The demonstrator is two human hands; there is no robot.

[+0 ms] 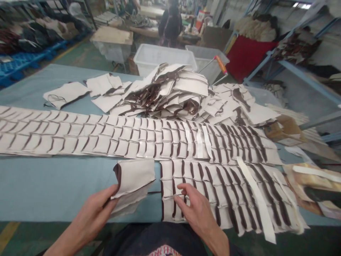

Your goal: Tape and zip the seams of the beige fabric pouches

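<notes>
Pinched in my left hand (99, 204) is a cream fabric piece (135, 176) with a dark brown edge, held by its left side just above the table. It looks folded or doubled, with a second layer hanging under it. My right hand (198, 209) is over the near rows of overlapping cream fabric pieces (190, 170), thumb and forefinger apart. Whether its fingertips touch the fabric, I cannot tell. A dark thread or cord runs between the held piece and these rows. Behind both hands, longer overlapping rows of similar pieces (90, 137) stretch across the table.
A loose heap of cream pieces (183, 87) lies at the back of the blue table (66, 188). White strips (257, 201) rest across the rows. Beyond stand a white plastic bin (165, 58) and a person (170, 23). A cardboard box (285, 129) sits at right.
</notes>
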